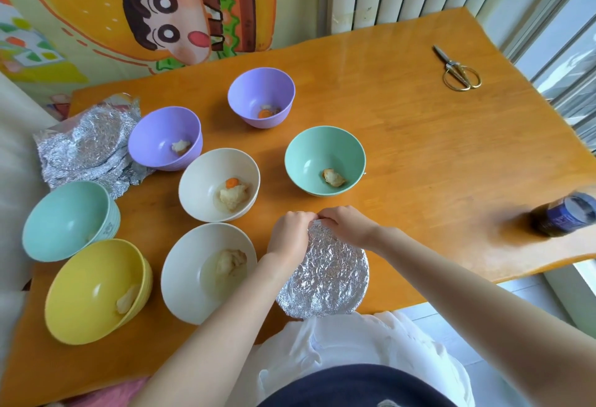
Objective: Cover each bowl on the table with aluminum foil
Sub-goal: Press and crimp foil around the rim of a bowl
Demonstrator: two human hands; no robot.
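The orange table (403, 135) carried eight bowls. A foil pile (87, 145) of crumpled sheets lay by its left edge, toward the far left corner. Seven bowls stood uncovered, most with scraps of food: the yellow bowl (96, 290) and near white bowl (208, 272) by the near edge, the left green bowl (69, 219) at the left edge, and the middle white bowl (219, 184), middle green bowl (324, 160), left purple bowl (164, 137) and far purple bowl (261, 97) further in.

The covered bowl (325, 274) sat at the near edge, foil across its whole mouth. The left hand (290, 235) and right hand (345, 226) met at its far rim, fingers curled and pinching the foil edge over the lip.

This looked like crimping the first cover, so the task seemed barely begun. The next move would call for a fresh sheet from the pile, centred over another bowl. Scissors (458, 68) lay near the far right corner.
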